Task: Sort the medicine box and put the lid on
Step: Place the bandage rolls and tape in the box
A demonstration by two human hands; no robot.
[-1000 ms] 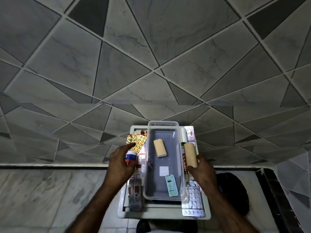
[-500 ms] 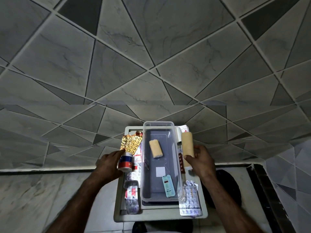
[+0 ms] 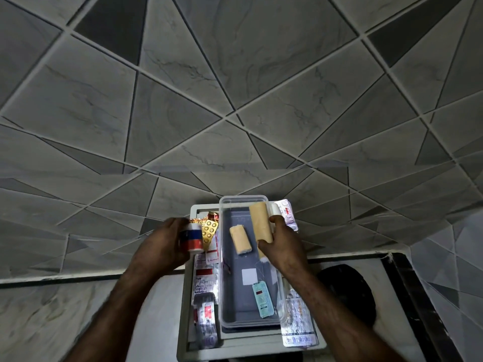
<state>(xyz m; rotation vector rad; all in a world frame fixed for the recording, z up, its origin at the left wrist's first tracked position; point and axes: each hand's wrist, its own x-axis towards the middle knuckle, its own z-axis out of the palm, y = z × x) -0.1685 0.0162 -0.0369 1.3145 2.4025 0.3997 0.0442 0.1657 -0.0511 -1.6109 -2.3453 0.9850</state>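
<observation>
**Bandage roll now over the box, bottle lifted off to the side**

Since half a second ago the right hand [image 3: 281,244] has carried the long tan bandage roll [image 3: 259,222] in from the right rim, so it now hangs over the far right part of the clear medicine box [image 3: 224,259], fingers wrapped round its lower end. Left hand [image 3: 162,246] has drifted out left and is gripping the white bottle [image 3: 192,237] with the blue and red label, held clear of the tray.

Inside the box: a shorter tan bandage roll [image 3: 241,239], a white square [image 3: 249,276] and a teal sachet [image 3: 262,299] near the front. The box sits on a grey tray [image 3: 183,335], probably the lid, can't say for sure. Gold blister strip [image 3: 209,231] and red-and-white packs [image 3: 205,280] lie left of the box, silver blister strips [image 3: 298,325] on the right.

Print on the packs is too blurry to read, and the tray's front edge is cut off by the frame.
</observation>
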